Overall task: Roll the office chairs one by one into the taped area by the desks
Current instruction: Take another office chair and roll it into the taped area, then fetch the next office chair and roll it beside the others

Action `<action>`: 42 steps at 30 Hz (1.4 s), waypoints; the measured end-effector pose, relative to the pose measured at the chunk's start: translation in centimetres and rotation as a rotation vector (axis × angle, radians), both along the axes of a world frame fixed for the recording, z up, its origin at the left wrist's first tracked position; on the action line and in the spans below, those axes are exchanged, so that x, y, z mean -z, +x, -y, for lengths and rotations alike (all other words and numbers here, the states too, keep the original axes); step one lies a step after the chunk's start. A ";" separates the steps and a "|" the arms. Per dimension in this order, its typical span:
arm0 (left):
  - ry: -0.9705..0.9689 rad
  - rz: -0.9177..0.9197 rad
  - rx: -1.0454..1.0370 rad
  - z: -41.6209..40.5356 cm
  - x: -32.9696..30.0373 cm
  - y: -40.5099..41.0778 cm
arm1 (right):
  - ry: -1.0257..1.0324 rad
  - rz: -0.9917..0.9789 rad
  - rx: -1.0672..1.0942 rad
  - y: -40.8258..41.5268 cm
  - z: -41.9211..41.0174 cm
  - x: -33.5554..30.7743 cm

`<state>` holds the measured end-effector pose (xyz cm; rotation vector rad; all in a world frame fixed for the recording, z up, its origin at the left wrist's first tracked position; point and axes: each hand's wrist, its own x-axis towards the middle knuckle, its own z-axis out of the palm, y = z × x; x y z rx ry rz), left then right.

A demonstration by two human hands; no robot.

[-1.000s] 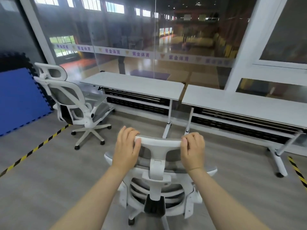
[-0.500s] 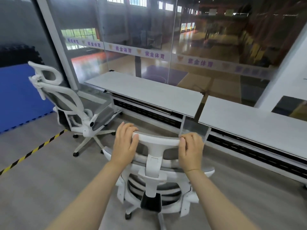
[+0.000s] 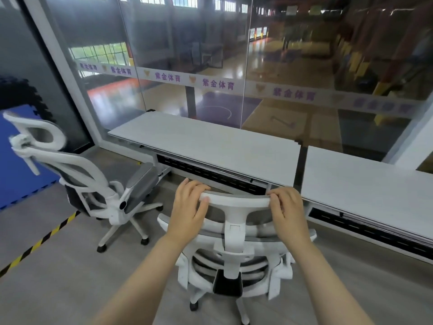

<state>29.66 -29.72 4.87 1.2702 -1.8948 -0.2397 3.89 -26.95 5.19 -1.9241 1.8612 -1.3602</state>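
Chair in hand: white mesh chair (image 3: 234, 252) sits directly ahead of the person and below the hands, its back toward them and its seat toward the desks.
Left hand: left hand (image 3: 188, 211) wraps the left end of the headrest (image 3: 236, 200), fingers curled over the top edge, thumb on the near face.
Right hand: right hand (image 3: 289, 213) wraps the right end of the same bar, fingers hooked over the top.
Hands together: clamped on the headrest, set apart at its two ends, about level, neither clearly nearer the chair.
Headrest axis: the bar runs left to right, roughly parallel to the near desk edge.
Key relation: the chair stands between the hands and the left desk (image 3: 210, 146); the headrest is just short of the desk's near edge, so by my reading any further push goes straight away from the body with little room left.
Right desk: right desk (image 3: 365, 181) sits end to end with the left one, a narrow gap between them, far right of the chair.
Second chair: second chair (image 3: 93, 184) is parked to the left by the left desk's end, turned at an angle, apart from the held chair.
Tape: yellow-black tape (image 3: 39, 242) runs diagonally across the floor at near left; both chairs lie on the desk side of it.
Progress, as judged: this chair looks nearly placed.
Wall: glass wall (image 3: 234, 55) stands behind the desks.
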 end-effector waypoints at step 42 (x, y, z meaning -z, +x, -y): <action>0.559 0.292 -1.237 -34.9 3.8 35.1 | 0.117 -0.944 -1.110 52.4 -3.3 -0.2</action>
